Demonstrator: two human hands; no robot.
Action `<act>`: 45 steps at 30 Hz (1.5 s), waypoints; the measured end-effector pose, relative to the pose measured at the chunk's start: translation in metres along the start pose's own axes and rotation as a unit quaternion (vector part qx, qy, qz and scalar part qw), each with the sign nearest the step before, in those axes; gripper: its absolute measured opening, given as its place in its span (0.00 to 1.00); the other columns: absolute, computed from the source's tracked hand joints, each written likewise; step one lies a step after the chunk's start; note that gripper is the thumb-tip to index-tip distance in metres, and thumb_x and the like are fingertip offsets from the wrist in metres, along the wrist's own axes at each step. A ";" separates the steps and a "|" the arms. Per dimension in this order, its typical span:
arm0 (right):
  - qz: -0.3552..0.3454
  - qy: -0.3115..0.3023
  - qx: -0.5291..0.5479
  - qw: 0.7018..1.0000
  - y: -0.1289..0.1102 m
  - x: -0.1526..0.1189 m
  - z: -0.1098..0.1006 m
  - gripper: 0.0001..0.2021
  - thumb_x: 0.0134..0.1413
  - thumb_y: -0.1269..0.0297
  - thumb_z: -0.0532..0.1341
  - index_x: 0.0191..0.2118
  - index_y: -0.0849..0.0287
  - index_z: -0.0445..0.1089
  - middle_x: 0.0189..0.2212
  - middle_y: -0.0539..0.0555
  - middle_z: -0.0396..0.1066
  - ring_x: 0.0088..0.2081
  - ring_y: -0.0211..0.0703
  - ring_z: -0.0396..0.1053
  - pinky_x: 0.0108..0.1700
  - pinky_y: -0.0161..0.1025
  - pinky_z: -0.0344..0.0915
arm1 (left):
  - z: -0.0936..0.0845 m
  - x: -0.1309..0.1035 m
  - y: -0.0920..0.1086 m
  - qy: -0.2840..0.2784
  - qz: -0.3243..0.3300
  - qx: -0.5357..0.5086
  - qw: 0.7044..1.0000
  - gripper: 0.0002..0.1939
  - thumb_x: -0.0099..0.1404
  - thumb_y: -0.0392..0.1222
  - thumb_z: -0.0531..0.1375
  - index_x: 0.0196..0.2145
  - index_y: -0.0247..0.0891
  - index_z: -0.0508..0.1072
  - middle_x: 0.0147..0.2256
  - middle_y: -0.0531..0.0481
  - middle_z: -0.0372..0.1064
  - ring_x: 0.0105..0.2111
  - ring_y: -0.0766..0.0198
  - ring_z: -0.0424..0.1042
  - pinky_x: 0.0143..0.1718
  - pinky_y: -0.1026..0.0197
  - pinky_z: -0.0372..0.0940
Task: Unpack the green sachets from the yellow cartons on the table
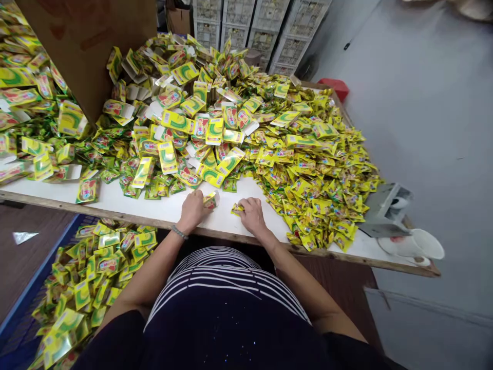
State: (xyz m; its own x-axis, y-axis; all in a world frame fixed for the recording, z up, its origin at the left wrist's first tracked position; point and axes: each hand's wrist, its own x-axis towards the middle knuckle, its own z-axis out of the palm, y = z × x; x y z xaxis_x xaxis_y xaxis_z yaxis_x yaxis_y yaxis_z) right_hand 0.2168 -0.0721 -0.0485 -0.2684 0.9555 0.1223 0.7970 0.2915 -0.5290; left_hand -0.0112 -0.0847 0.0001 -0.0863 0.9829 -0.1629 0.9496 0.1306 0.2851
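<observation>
Near the table's front edge my left hand (pixel 193 209), with a bead bracelet at the wrist, is closed around a small yellow-green box (pixel 210 200). A pale flap shows at the box's right end. My right hand (pixel 252 216) pinches a small yellow packet (pixel 237 208) a short way to the right, apart from the box. Ahead of my hands rises a heap of small printed boxes (pixel 214 131), many with white flaps standing out. To the right spreads a large pile of yellow packets (pixel 316 180). Green packets (pixel 157 187) lie under the boxes.
A brown cardboard panel (pixel 88 46) stands at the back left. Below the table on the left, a blue crate (pixel 23 313) holds many boxes. At the right end are a grey metal device (pixel 385 210) and a white cup (pixel 427 244). White plastic crates (pixel 265 25) are stacked behind.
</observation>
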 end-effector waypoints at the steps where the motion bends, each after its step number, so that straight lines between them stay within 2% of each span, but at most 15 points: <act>1: -0.001 0.001 0.039 0.999 -0.004 0.002 0.001 0.04 0.56 0.63 0.64 0.34 0.57 0.71 0.36 0.57 0.71 0.41 0.50 0.64 0.46 0.44 0.60 | 0.000 -0.001 -0.001 -0.009 0.007 -0.010 1.000 0.27 0.57 0.50 0.68 0.48 0.34 0.68 0.40 0.38 0.74 0.42 0.47 0.73 0.39 0.58 0.62; 5: 0.050 0.022 0.222 0.973 -0.015 0.020 0.000 0.16 0.55 0.49 0.62 0.38 0.57 0.71 0.33 0.53 0.72 0.33 0.44 0.66 0.38 0.40 0.64 | 0.000 -0.005 -0.004 -0.029 0.054 -0.111 0.992 0.30 0.57 0.53 0.67 0.55 0.41 0.67 0.33 0.47 0.75 0.35 0.52 0.74 0.34 0.61 0.59; 7: 0.052 0.024 0.261 0.963 -0.018 0.028 -0.004 0.21 0.55 0.43 0.60 0.39 0.58 0.73 0.33 0.54 0.73 0.33 0.44 0.68 0.37 0.40 0.65 | 0.000 -0.010 -0.003 -0.024 0.061 -0.197 0.978 0.31 0.58 0.56 0.66 0.55 0.42 0.69 0.32 0.50 0.75 0.33 0.56 0.73 0.33 0.62 0.59; 11: -0.062 -0.042 0.221 0.972 -0.021 0.027 -0.012 0.18 0.55 0.47 0.60 0.38 0.57 0.76 0.38 0.58 0.75 0.41 0.49 0.72 0.46 0.45 0.67 | 0.004 -0.025 0.004 -0.023 0.078 -0.307 0.948 0.27 0.59 0.57 0.65 0.50 0.38 0.75 0.34 0.50 0.76 0.33 0.60 0.72 0.35 0.64 0.60; 16: -0.134 -0.103 0.156 0.973 -0.012 0.025 -0.022 0.13 0.52 0.52 0.62 0.36 0.55 0.77 0.35 0.56 0.77 0.38 0.50 0.74 0.42 0.46 0.68 | 0.010 -0.029 0.005 -0.031 0.108 -0.323 0.940 0.24 0.61 0.53 0.64 0.50 0.37 0.77 0.37 0.47 0.78 0.36 0.60 0.73 0.37 0.64 0.60; 19: -0.115 -0.111 0.141 0.977 -0.012 0.024 -0.027 0.14 0.49 0.51 0.64 0.37 0.55 0.76 0.33 0.55 0.77 0.33 0.49 0.74 0.38 0.45 0.69 | 0.010 -0.030 0.004 -0.031 0.124 -0.327 0.937 0.25 0.61 0.53 0.64 0.52 0.37 0.76 0.39 0.46 0.78 0.38 0.59 0.73 0.38 0.63 0.60; 23: -0.064 -0.109 0.183 0.975 -0.022 0.023 -0.034 0.17 0.52 0.52 0.64 0.44 0.55 0.75 0.34 0.54 0.78 0.31 0.47 0.73 0.36 0.42 0.69 | 0.008 -0.031 0.000 -0.041 0.132 -0.395 0.908 0.25 0.61 0.52 0.64 0.51 0.35 0.76 0.38 0.47 0.78 0.37 0.61 0.73 0.38 0.64 0.61; 26: -0.087 -0.092 0.185 0.974 -0.037 0.020 -0.035 0.13 0.52 0.53 0.63 0.39 0.55 0.77 0.36 0.56 0.78 0.35 0.48 0.74 0.39 0.44 0.70 | 0.008 -0.034 -0.004 -0.044 0.115 -0.418 0.900 0.23 0.60 0.52 0.65 0.48 0.34 0.78 0.34 0.48 0.77 0.34 0.61 0.72 0.36 0.64 0.61; 29: -0.099 -0.120 0.184 0.971 -0.050 0.021 -0.030 0.11 0.52 0.56 0.61 0.36 0.55 0.77 0.37 0.56 0.77 0.40 0.49 0.74 0.45 0.45 0.69 | 0.009 -0.034 -0.008 -0.032 0.091 -0.460 0.883 0.21 0.57 0.52 0.67 0.42 0.33 0.80 0.35 0.46 0.78 0.35 0.60 0.72 0.37 0.63 0.62; 32: -0.055 -0.140 0.242 0.959 -0.048 0.032 -0.020 0.15 0.53 0.54 0.61 0.43 0.56 0.74 0.38 0.55 0.77 0.40 0.47 0.73 0.45 0.44 0.69 | 0.013 -0.029 -0.012 -0.048 0.028 -0.554 0.831 0.25 0.52 0.53 0.70 0.42 0.32 0.79 0.35 0.45 0.78 0.32 0.60 0.73 0.33 0.63 0.63; 34: 0.001 -0.090 0.280 0.956 -0.038 0.045 -0.016 0.19 0.55 0.51 0.60 0.47 0.57 0.71 0.39 0.55 0.76 0.38 0.45 0.73 0.43 0.42 0.69 | 0.014 -0.025 -0.014 -0.057 -0.041 -0.614 0.786 0.28 0.47 0.53 0.72 0.42 0.32 0.77 0.31 0.47 0.78 0.28 0.62 0.73 0.29 0.64 0.63; 37: 0.129 0.032 0.158 0.979 -0.024 0.066 -0.010 0.17 0.58 0.49 0.57 0.38 0.58 0.72 0.35 0.58 0.75 0.37 0.48 0.72 0.44 0.44 0.67 | 0.013 -0.022 -0.015 -0.063 -0.121 -0.669 0.731 0.31 0.41 0.50 0.75 0.41 0.32 0.76 0.26 0.49 0.77 0.23 0.64 0.72 0.26 0.65 0.63; 39: 0.174 0.064 0.036 0.982 -0.020 0.078 -0.002 0.16 0.57 0.49 0.59 0.35 0.59 0.71 0.36 0.61 0.75 0.42 0.52 0.71 0.48 0.46 0.65 | 0.010 -0.021 -0.015 -0.067 -0.147 -0.686 0.710 0.30 0.39 0.49 0.76 0.39 0.33 0.76 0.25 0.50 0.76 0.22 0.64 0.72 0.25 0.65 0.64; 42: 0.166 0.065 -0.044 0.983 -0.022 0.087 0.011 0.16 0.49 0.51 0.66 0.36 0.60 0.70 0.43 0.66 0.72 0.48 0.56 0.67 0.50 0.46 0.62 | 0.005 -0.020 -0.013 -0.055 -0.172 -0.696 0.695 0.30 0.37 0.48 0.76 0.38 0.33 0.76 0.25 0.49 0.77 0.23 0.64 0.73 0.25 0.65 0.66; 45: 0.152 0.060 0.007 0.987 -0.019 0.081 0.018 0.17 0.47 0.48 0.66 0.30 0.56 0.65 0.35 0.59 0.71 0.40 0.51 0.67 0.43 0.43 0.63 | 0.002 -0.020 -0.014 -0.044 -0.180 -0.692 0.698 0.30 0.37 0.48 0.76 0.37 0.33 0.76 0.25 0.50 0.77 0.22 0.64 0.73 0.24 0.65 0.65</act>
State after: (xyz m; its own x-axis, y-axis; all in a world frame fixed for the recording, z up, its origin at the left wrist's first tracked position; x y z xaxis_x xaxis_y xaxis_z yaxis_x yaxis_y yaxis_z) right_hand 0.1703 -0.0007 -0.0433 0.0482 0.9973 0.0552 0.8226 -0.0083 -0.5685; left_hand -0.0221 -0.1062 -0.0030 -0.1670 0.8501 -0.4994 -0.3346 0.4276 0.8398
